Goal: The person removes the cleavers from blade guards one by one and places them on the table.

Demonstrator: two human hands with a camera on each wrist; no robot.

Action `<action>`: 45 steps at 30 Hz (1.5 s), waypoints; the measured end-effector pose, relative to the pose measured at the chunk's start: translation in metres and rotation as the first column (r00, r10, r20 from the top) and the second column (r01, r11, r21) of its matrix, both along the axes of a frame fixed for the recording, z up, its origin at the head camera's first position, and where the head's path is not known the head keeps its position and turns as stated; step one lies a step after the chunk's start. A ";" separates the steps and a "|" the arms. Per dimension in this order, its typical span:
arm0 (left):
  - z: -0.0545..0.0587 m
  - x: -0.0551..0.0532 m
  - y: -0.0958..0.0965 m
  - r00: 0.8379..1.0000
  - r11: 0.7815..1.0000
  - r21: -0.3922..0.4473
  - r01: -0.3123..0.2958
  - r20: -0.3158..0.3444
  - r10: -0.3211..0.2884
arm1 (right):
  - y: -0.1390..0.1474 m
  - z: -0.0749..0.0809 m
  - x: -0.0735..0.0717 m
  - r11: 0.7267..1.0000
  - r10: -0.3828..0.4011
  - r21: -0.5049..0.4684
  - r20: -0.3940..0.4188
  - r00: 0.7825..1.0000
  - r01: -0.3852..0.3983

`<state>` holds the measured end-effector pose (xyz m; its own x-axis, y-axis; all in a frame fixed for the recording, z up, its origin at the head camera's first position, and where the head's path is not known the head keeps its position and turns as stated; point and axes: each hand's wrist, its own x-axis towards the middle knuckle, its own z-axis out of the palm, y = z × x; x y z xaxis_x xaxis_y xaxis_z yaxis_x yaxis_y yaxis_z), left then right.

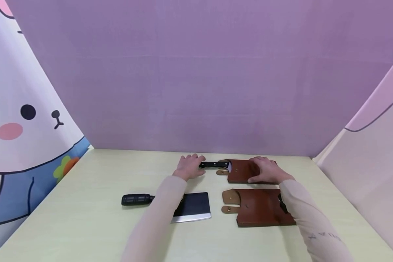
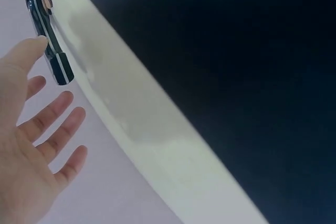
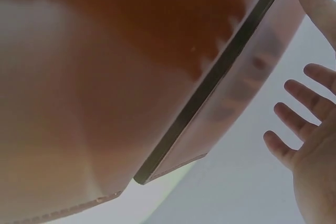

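A knife with a black riveted handle [image 1: 213, 165] lies at the back of the table, most of its blade inside a brown leather sheath [image 1: 238, 174]. My left hand [image 1: 189, 167] is at the handle's end. In the left wrist view its fingers are spread, with the thumb [image 2: 32, 51] overlapping the handle [image 2: 62, 69]. Over the right part of that sheath is my right hand [image 1: 266, 171], thumb and fingers spread apart. The right wrist view shows this hand [image 3: 317, 156] with separated fingers beside brown leather [image 3: 105, 103], which fills much of the picture.
A cleaver [image 1: 196, 204] with a black ribbed handle [image 1: 135, 199] lies in front, partly hidden by my left forearm. A second brown sheath [image 1: 262, 209] with tan straps [image 1: 230, 197] lies under my right forearm. A purple backdrop [image 1: 196, 80] stands behind the table [image 1: 101, 174].
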<state>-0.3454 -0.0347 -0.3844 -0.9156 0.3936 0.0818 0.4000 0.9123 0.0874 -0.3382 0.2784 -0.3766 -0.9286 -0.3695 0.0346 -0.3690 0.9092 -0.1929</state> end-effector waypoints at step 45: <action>-0.008 -0.012 0.013 1.000 1.000 0.005 -0.023 0.002 0.023 | -0.008 -0.004 -0.018 0.999 -0.040 0.043 0.229 0.973 0.031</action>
